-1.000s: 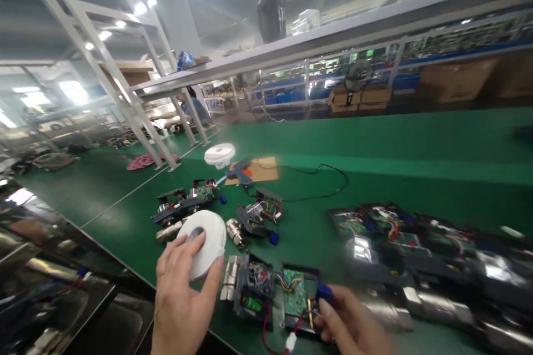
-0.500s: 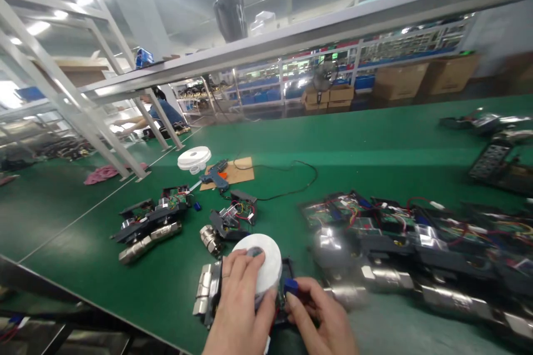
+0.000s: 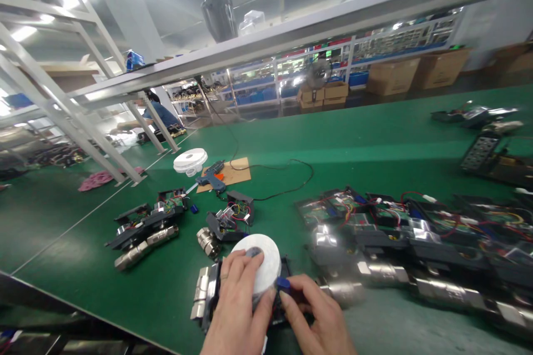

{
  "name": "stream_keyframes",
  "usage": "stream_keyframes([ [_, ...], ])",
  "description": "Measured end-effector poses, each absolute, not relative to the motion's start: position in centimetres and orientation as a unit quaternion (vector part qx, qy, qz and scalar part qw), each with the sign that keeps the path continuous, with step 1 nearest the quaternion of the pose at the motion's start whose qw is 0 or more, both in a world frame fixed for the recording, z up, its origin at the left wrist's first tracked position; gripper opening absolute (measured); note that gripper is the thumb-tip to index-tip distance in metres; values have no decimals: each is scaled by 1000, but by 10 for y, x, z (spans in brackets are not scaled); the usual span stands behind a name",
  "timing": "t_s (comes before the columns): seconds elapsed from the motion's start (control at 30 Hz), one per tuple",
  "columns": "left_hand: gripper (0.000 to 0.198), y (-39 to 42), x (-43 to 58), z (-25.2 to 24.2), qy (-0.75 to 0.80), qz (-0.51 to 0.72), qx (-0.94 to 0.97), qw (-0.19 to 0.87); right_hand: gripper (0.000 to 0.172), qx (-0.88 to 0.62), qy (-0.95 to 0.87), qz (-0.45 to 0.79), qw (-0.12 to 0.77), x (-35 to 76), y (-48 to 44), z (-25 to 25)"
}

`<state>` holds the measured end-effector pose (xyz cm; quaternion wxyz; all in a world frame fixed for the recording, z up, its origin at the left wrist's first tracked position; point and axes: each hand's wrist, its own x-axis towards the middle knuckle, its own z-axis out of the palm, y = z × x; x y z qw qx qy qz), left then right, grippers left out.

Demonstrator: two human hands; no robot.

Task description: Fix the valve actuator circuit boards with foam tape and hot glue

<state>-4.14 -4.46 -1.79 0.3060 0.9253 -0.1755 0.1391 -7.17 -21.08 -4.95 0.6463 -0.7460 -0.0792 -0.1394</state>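
My left hand [image 3: 239, 302] is closed round a white roll [image 3: 267, 258], perhaps tape, with fingertips at its centre hole. The roll is over a black housing with a silver metal fitting [image 3: 200, 293], which sticks out to the left of my hand. Between thumb and finger, my right hand [image 3: 318, 313] pinches a small blue block [image 3: 283, 284] against or close beside the roll's right side; I cannot tell whether they touch. Behind the roll stands an open black housing [image 3: 231, 216] with a circuit board and wires. A separate metal fitting [image 3: 208, 242] lies beside it.
Several wired housings with metal bodies [image 3: 383, 274] line the right side of the green bench [image 3: 266, 144]. More units [image 3: 145, 227] lie at left, near a loose blue block [image 3: 194, 209]. A glue gun [image 3: 211, 177] rests on cardboard [image 3: 239, 171], its cable trailing right. A person [image 3: 160, 113] sits farther back.
My right hand has brought the blue block slightly left and up, closer to the roll. My left hand stays on the roll. The whole view has shifted a little.
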Motion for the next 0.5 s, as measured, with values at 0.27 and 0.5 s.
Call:
stream_keyframes([
  [0.27,41,-49,-44,-23,-188,176,922,288,18,-784,-121,-183,581,-68,-213,-45],
  [0.5,45,-43,-43,-24,-265,259,916,154,17,-805,-90,-220,544,-71,-207,-56],
])
